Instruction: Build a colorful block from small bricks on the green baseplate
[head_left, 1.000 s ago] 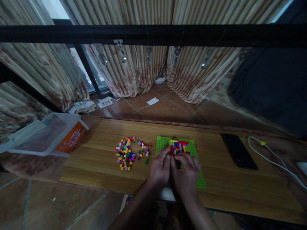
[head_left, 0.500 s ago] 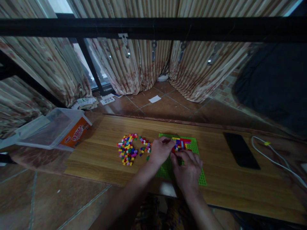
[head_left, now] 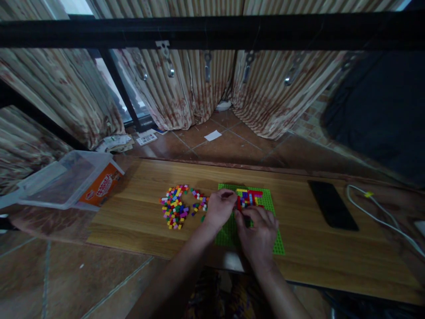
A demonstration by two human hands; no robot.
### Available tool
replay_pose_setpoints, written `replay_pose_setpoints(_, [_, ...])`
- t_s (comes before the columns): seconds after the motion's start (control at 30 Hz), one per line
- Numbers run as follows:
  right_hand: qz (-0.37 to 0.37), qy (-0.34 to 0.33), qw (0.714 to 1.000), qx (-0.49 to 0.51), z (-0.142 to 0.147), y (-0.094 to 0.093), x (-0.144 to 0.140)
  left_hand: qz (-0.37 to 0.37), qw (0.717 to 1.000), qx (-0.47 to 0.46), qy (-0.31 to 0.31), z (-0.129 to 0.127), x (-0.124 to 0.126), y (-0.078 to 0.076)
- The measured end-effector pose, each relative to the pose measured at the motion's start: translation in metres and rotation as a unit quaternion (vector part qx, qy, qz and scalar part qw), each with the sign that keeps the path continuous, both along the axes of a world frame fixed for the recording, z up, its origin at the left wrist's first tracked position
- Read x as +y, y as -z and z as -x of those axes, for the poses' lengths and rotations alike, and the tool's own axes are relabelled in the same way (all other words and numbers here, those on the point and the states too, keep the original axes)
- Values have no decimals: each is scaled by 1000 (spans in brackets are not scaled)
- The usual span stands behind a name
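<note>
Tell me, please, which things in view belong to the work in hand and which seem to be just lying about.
In use, it seems:
Left hand and right hand, at the bricks on the baseplate
Green baseplate
Loose bricks
Perhaps the clear box

Lying about, probably:
Flat black object
White cable
White paper on the floor

Bare left hand [head_left: 218, 209], right hand [head_left: 259, 230] and forearms [head_left: 187, 250]; near edge, dark patterned clothing [head_left: 206, 293] flecked with yellow and purple.
</note>
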State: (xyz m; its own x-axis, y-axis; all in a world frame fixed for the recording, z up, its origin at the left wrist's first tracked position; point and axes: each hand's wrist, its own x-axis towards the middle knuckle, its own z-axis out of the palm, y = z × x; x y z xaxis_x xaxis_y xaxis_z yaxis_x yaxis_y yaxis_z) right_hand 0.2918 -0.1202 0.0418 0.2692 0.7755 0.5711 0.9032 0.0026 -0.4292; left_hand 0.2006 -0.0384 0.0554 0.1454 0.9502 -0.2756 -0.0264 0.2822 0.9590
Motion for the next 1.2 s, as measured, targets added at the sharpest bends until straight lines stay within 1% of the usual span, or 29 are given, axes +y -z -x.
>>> replay_pose_setpoints(0.13, [-2, 2, 1000, 0, 0, 0, 1, 54, 998, -24, 3, 0, 0, -6])
replay_pose_setpoints(0.2, [-2, 2, 1000, -1, 1, 0, 1, 62, 998, -26, 6, 0, 2, -6])
replay_pose_setpoints(0.37, [0, 3, 1000, 0, 2, -1, 1, 0, 1000, 17, 21, -1, 6, 1])
replay_pose_setpoints(0.47, [-2, 5, 1000, 1, 2, -1, 1, -25, 999, 38, 15, -1, 7, 6])
replay_pose_setpoints(0.6, [2, 4, 1000, -6, 2, -1, 0, -29, 998, 50, 8, -3, 6, 9])
replay_pose_setpoints(0.73, [1, -2, 1000, -4, 2, -2, -1, -34, 997, 64, 1, -5, 5, 9])
replay_pose_setpoints(0.97, [-9, -7, 1000, 1, 3, -1, 0, -30, 999, 39, -5, -5, 6, 9])
replay_pose_setpoints(1.2, [-15, -20, 999, 26, 6, 0, 0, -26, 998, 50, 1, -3, 9, 7])
